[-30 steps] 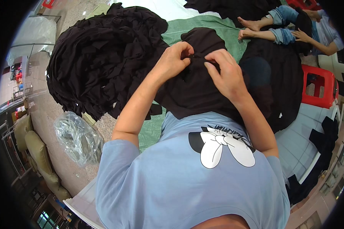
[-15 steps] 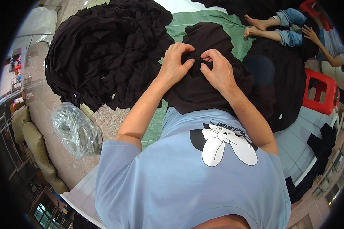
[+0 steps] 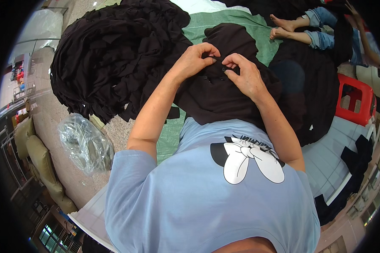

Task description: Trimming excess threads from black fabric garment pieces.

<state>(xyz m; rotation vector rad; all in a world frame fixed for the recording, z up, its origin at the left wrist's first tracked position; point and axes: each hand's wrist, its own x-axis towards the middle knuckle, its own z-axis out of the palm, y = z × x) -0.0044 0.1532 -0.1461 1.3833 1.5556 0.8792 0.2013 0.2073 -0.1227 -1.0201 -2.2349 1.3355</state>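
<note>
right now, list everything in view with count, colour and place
lap cloth: 1, black, under both hands
cloth pile: 1, black, upper left
other cloth: several pieces, dark, top and right
ground sheet: 1, green, beneath the cloth
stool: at least 1, red, right
wrapped bundle: 1, clear plastic, left floor
sacks: at least 2, olive, left edge
panelled surface: at least 1, whitish, lower right
co-worker: 1, blue jeans, upper right
shirt: 1, light blue, lower centre
left hand: 1, bare, at lap cloth
right hand: 1, bare, at lap cloth

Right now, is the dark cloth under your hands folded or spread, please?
Loosely spread: the dark cloth drapes in wrinkles, without neat fold lines.
</note>
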